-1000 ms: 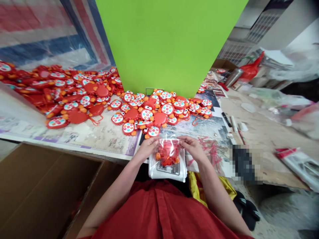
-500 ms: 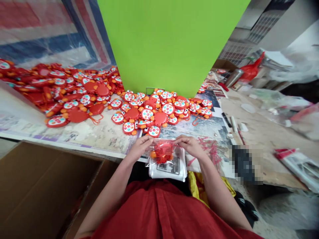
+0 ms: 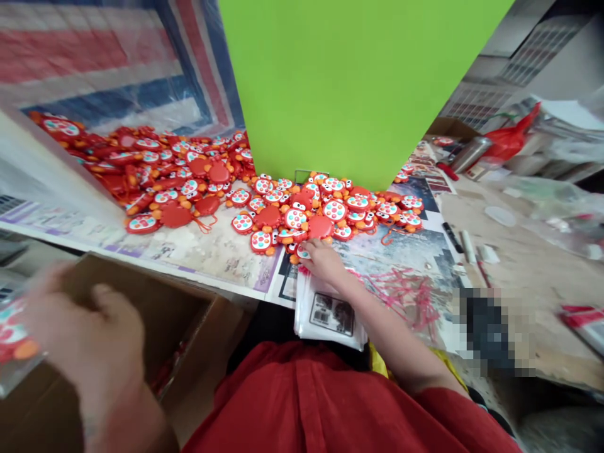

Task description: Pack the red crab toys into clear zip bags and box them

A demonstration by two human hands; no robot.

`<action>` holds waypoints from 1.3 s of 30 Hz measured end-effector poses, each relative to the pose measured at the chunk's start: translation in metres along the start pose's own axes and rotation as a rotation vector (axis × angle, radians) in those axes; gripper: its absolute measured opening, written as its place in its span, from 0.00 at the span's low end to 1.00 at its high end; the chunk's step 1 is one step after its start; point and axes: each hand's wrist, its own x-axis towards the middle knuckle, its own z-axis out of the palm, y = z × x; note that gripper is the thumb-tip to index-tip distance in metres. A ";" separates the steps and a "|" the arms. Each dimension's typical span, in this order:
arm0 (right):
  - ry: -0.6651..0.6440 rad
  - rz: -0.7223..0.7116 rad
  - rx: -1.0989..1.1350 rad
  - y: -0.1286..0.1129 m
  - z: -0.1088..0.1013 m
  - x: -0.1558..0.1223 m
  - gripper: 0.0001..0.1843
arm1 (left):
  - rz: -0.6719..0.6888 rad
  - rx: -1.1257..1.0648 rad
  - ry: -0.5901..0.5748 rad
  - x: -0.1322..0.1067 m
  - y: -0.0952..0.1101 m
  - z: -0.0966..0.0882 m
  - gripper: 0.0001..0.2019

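Bagged red toy [image 3: 12, 340] over carton [image 3: 155, 327]

Lower left of frame: left hand [image 3: 101, 352], blurred, holds a bagged toy [image 3: 14, 343] over the open cardboard box [image 3: 189, 327]. Centre: right hand [image 3: 323, 261] rests fingers on a spotted red toy [image 3: 304, 253] at the pile's [image 3: 292, 211] near edge, just above the stack of clear bags [image 3: 330, 311] on the surface [image 3: 207, 255].

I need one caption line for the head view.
Left hand holds a bagged toy over the cardboard box; right hand touches piled toys.
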 end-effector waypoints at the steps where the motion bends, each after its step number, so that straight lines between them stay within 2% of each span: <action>1: -0.017 0.038 -0.039 -0.007 0.003 0.004 0.21 | 0.005 -0.050 0.021 -0.005 0.015 0.009 0.24; 2: -0.036 0.078 -0.070 -0.013 0.006 0.008 0.23 | 0.056 -0.140 -0.085 -0.012 0.032 0.020 0.20; 3: -0.058 0.120 -0.090 -0.017 0.009 0.012 0.26 | 0.158 -0.265 -0.293 -0.021 0.049 0.034 0.16; 4: -0.082 0.159 -0.098 -0.021 0.012 0.015 0.28 | 0.314 -0.393 -0.512 -0.032 0.067 0.048 0.14; 6: -0.123 0.215 -0.090 -0.023 0.015 0.022 0.33 | 0.651 -0.601 -0.795 -0.056 0.099 0.074 0.14; 8: -0.141 0.228 -0.075 -0.021 0.015 0.026 0.35 | 0.941 -0.664 -0.980 -0.081 0.122 0.093 0.14; 10: -0.132 0.209 -0.070 -0.016 0.013 0.028 0.33 | 1.120 -0.594 -1.069 -0.103 0.134 0.107 0.31; 12: -0.122 0.189 -0.068 -0.007 0.009 0.026 0.30 | 1.202 -0.464 -1.094 -0.119 0.137 0.118 0.48; 14: -0.104 0.181 -0.039 0.006 0.005 0.023 0.27 | 1.221 -0.345 -1.079 -0.130 0.133 0.127 0.51; 17: 0.018 0.147 0.151 0.030 -0.004 0.013 0.25 | 1.199 -0.250 -1.015 -0.135 0.126 0.134 0.46; 20: 0.247 0.078 0.404 0.054 -0.016 -0.007 0.25 | 1.174 -0.270 -0.947 -0.131 0.127 0.129 0.46; 22: 0.335 0.078 0.527 0.067 -0.026 -0.025 0.26 | 1.143 -0.304 -0.920 -0.126 0.134 0.124 0.42; 24: 0.341 0.118 0.617 0.075 -0.037 -0.047 0.27 | 1.093 -0.294 -0.914 -0.120 0.146 0.123 0.30; 27: 0.343 0.199 0.645 0.079 -0.050 -0.079 0.25 | 1.006 -0.212 -0.865 -0.116 0.167 0.135 0.15; 32: 0.361 0.287 0.742 0.083 -0.054 -0.115 0.25 | 0.835 -0.116 -0.797 -0.116 0.194 0.164 0.12; 35: 0.362 0.337 0.803 0.088 -0.051 -0.125 0.23 | 0.844 -0.103 -0.758 -0.120 0.199 0.171 0.10; 39: 0.388 0.370 0.869 0.094 -0.052 -0.132 0.21 | 0.883 -0.142 -0.702 -0.125 0.194 0.176 0.08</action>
